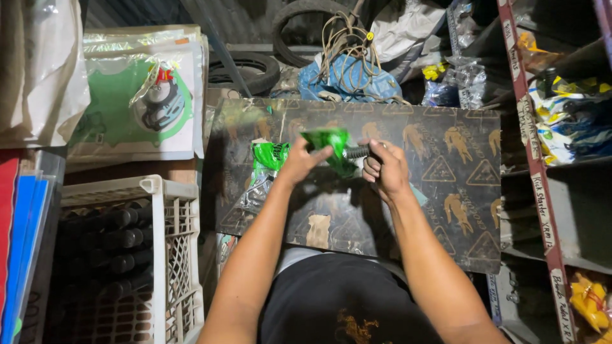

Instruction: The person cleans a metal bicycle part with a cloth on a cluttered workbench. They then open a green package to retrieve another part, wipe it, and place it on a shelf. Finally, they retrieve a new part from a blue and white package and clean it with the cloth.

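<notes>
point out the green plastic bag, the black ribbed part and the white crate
green plastic bag [327,141], head view, on its upper crumpled part above the left hand
black ribbed part [357,152], head view, on its ribbed middle beside the right hand
white crate [173,191], head view, on its top rim corner

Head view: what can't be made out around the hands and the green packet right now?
- Green packet: blurred, and the left hand covers its lower part.
- Black ribbed part: its far end is hidden inside the right hand.
- White crate: contents too dark; bottom cut off by the frame edge.
- Second green packet: partly behind the left wrist.
</notes>
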